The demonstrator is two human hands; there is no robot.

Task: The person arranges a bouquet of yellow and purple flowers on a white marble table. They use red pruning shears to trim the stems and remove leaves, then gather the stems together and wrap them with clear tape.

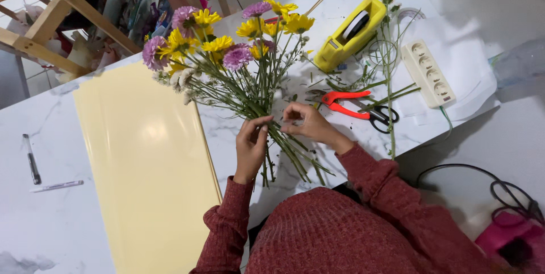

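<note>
- My left hand [250,146] is gripping the bunched stems of the flower bouquet [238,64], fingers closed around them.
- My right hand [306,123] is pinching a stem at the same gathering point, fingertips narrowed, just beside my left hand.
- The bouquet is lying on the marble table [51,228], with yellow and purple blooms pointing away from me.
- A pale yellow wrapping sheet [145,166] is lying left of the bouquet, touching it.
- Red-handled shears [355,106] are resting right of the bouquet, near my right hand.
- A yellow tape dispenser [349,33] is sitting beyond the shears, to the bouquet's right.
</note>
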